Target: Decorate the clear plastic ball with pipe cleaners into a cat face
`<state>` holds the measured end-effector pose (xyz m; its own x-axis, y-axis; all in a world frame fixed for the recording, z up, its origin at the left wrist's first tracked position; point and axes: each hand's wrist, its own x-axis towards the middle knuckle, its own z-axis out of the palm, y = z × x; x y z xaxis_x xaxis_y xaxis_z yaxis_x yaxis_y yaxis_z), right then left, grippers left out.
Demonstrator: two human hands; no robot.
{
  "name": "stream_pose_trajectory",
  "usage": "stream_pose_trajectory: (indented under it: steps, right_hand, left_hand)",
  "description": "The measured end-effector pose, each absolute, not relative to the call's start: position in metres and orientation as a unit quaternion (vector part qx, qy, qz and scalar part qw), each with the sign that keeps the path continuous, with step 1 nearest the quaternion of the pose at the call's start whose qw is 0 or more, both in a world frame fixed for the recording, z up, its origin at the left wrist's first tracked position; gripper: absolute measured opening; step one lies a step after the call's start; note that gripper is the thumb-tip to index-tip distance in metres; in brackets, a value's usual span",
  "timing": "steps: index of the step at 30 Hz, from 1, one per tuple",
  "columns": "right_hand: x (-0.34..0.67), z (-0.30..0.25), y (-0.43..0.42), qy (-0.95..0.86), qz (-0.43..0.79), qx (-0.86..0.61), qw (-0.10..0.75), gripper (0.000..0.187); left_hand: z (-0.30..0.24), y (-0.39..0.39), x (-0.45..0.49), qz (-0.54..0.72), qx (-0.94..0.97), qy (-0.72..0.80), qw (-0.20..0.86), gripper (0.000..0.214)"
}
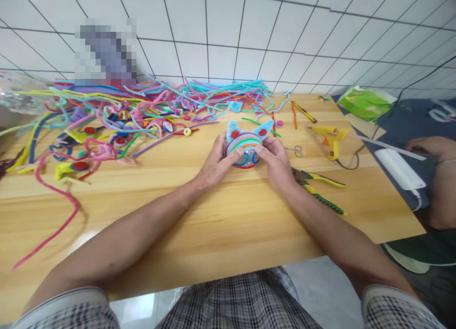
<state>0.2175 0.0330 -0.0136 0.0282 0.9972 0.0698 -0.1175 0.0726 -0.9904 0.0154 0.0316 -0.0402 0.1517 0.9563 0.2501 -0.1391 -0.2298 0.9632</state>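
Between my two hands is a round pipe-cleaner animal head point(245, 142) with striped bands of pink, green and orange. Two light blue pointed ears with red centres stand up from its top, and blue rings lie on its front above a red lower edge. My left hand point(220, 159) is closed on its left side, thumb on the front. On the right side my right hand point(273, 157) grips it the same way. Both sets of fingertips are hidden behind the head. Small scissors point(298, 151) and green-and-yellow pliers point(322, 188) lie just right of my right hand.
Loose coloured pipe cleaners point(149, 101) heap along the back and left of the wooden table point(213, 234). At the right are a yellow glue gun point(332, 138) with its cord, a yellow cutter knife point(305, 111), a green packet point(366, 103) and a white power strip point(401, 169). Another person's arm point(441, 177) shows at the right edge.
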Motion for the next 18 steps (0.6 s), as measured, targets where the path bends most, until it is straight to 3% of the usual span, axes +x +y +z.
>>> stream_pose_trajectory:
  steps: [7,18]
  right_hand:
    - [0.2157,-0.0129,0.0325,-0.454,0.518,-0.455,0.565,0.054]
    - [0.2181,-0.0187,0.0335,-0.484,0.499,-0.462,0.551,0.055]
  left_hand:
    - [-0.0399,0.0319,0.0150,0.550,0.568,0.366,0.492,0.075]
    - [-0.0378,0.0318,0.0133,0.555,0.579,0.352,0.482,0.071]
